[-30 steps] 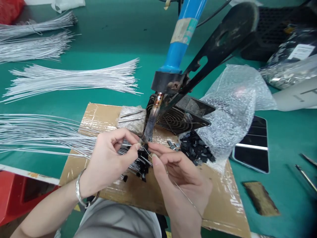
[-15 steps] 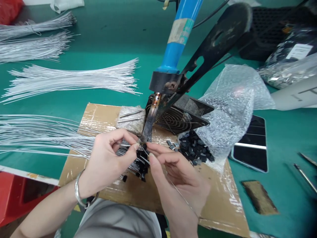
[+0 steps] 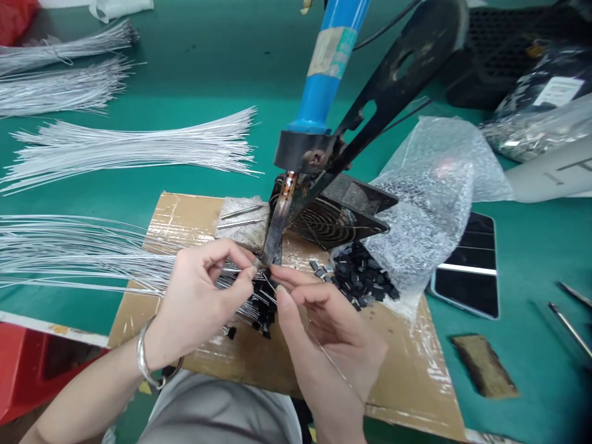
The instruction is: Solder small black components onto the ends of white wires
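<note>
My left hand (image 3: 203, 290) is closed in a pinch right at the tip of a soldering iron (image 3: 279, 228); what it pinches is small and mostly hidden by the fingertips. My right hand (image 3: 328, 333) has its fingertips just right of the tip and grips a thin solder wire (image 3: 333, 365), which trails down across the palm. Under both hands lie black connector pieces (image 3: 264, 311) on the ends of a bundle of silvery wires (image 3: 92, 259). The iron, with its blue handle (image 3: 324, 80), points down from a black metal bracket (image 3: 393, 80).
A cardboard sheet (image 3: 407, 370) covers the work spot. Behind the iron stands a black fan (image 3: 337, 219), beside a pad (image 3: 243, 231) with metal rods. Small black parts (image 3: 363, 274) spill from a bubble-wrap bag (image 3: 425, 209). A phone (image 3: 469, 265) and more wire bundles (image 3: 134, 145) lie around.
The whole view has shifted very slightly left. Both hands keep the same pinch at the iron tip, with no other clear movement.
</note>
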Motion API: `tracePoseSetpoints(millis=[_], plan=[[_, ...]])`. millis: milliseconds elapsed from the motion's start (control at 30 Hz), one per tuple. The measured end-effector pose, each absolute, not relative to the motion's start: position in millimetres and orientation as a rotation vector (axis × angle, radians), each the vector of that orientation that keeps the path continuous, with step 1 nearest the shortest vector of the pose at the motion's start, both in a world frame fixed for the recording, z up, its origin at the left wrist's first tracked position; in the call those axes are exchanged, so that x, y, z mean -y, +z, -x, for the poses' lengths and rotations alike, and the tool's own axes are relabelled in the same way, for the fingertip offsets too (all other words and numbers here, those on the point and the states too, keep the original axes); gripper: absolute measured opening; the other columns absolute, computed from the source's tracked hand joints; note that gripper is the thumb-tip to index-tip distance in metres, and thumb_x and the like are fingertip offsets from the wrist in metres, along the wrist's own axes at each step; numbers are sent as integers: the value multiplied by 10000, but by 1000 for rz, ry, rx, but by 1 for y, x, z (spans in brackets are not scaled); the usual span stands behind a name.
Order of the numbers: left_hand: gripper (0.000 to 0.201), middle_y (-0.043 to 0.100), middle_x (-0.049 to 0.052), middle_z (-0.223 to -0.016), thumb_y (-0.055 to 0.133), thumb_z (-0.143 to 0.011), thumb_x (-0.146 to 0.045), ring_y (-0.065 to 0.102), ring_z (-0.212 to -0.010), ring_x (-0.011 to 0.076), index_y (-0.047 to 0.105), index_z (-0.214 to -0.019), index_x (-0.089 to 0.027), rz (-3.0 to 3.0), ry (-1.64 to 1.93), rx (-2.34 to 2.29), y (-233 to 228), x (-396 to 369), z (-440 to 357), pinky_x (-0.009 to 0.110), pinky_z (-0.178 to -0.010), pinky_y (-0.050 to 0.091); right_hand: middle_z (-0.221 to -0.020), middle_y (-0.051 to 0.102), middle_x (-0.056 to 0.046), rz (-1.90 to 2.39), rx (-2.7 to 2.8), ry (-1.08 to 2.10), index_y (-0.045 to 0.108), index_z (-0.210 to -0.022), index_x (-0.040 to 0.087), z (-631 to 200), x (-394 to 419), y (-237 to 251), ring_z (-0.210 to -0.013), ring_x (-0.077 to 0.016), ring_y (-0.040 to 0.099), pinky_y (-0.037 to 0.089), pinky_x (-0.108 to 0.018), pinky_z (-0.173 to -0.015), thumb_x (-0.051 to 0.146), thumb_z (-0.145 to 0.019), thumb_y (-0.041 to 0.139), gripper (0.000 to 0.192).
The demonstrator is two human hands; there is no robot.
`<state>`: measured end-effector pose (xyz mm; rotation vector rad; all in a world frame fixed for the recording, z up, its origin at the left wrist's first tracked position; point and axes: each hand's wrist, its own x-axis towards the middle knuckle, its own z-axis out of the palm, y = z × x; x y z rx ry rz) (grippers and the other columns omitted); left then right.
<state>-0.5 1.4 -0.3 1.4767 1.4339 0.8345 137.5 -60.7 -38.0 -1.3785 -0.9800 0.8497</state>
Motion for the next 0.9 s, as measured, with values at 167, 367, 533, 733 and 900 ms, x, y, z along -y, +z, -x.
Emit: tracePoseSetpoints(millis=[167, 367, 533, 733, 900], plan=[[81, 780, 24, -794, 676, -781, -156, 683, -725, 163, 700, -709, -188, -1483, 820, -1443, 0, -1, 0, 275, -611, 476, -1072, 831, -43, 1400, 985, 818, 652, -753, 229, -137, 61, -37, -994, -198, 785, 581, -328, -895, 206, -926, 719, 188], [94, 781, 23, -797, 681, -783, -133, 688, -722, 152, 698, -707, -185, -1476, 841, -1429, 3, -1, 0, 261, -641, 503, -1074, 831, -21, 1390, 987, 811, 655, -758, 238, -136, 61, -36, -1013, -187, 783, 579, -319, -909, 189, -919, 724, 182], [106, 774, 16, -780, 674, -785, -125, 672, -694, 141, 694, -701, -188, -1486, 841, -1425, 4, -1, -1, 252, -620, 492, -1082, 828, -29, 1378, 974, 817, 668, -765, 238, -136, 61, -36, -1012, -190, 783, 580, -326, -918, 182, -918, 726, 173], [82, 777, 34, -801, 682, -774, -166, 696, -760, 183, 695, -697, -192, -1459, 810, -1455, 3, 0, 0, 286, -635, 496, -1072, 829, -59, 1420, 986, 832, 649, -747, 231, -136, 61, -36, -1011, -223, 785, 590, -360, -909, 198, -918, 713, 185], [82, 768, 31, -788, 676, -776, -166, 708, -786, 199, 693, -699, -190, -1458, 792, -1449, 3, -1, 0, 308, -663, 501, -1065, 831, -62, 1418, 1005, 820, 650, -751, 229, -136, 61, -36, -987, -218, 791, 598, -348, -892, 198, -916, 716, 181]])
